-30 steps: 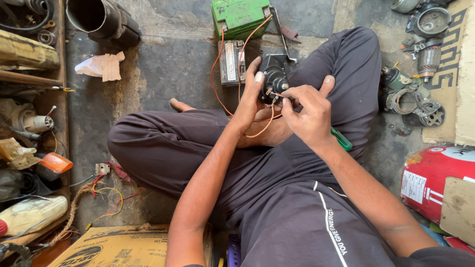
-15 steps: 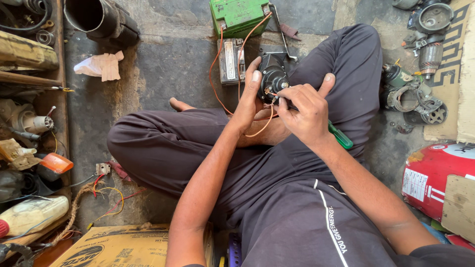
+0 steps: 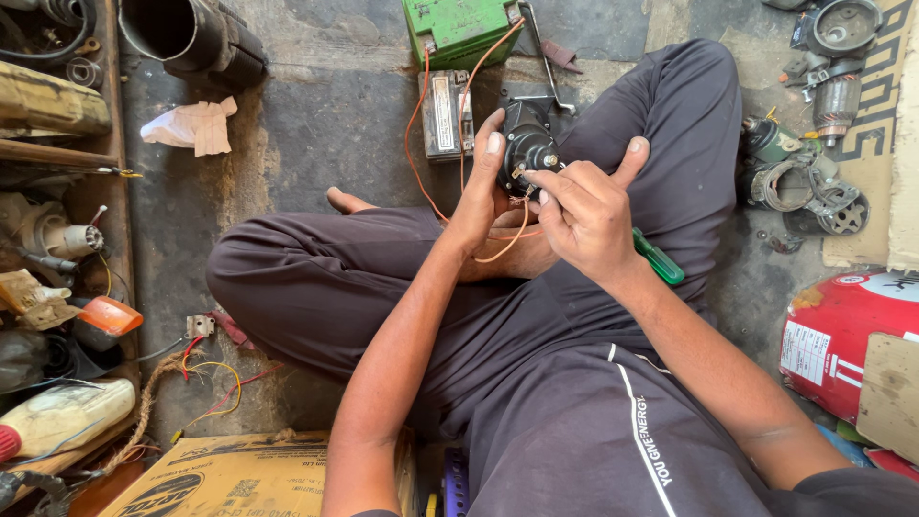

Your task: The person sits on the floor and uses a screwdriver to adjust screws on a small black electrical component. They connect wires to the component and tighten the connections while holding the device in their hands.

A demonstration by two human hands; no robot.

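Presently | left hand point(image 3: 483, 196) cups black round motor part point(image 3: 528, 144) above the lap | right hand point(image 3: 586, 213) pinches orange wire point(image 3: 417, 163) end at its terminal, green-handled screwdriver point(image 3: 659, 258) tucked under palm | wire runs to green battery point(image 3: 458, 27) on floor | step, judged: wiring terminal; wants steady contact.

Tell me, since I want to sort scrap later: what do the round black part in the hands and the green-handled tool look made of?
The round black part, steadied by the left hand, looks like painted or coated metal, with a dull sheen and brassy terminals. The green handle, poking out under the right hand, looks like glossy translucent plastic; its shaft is hidden.
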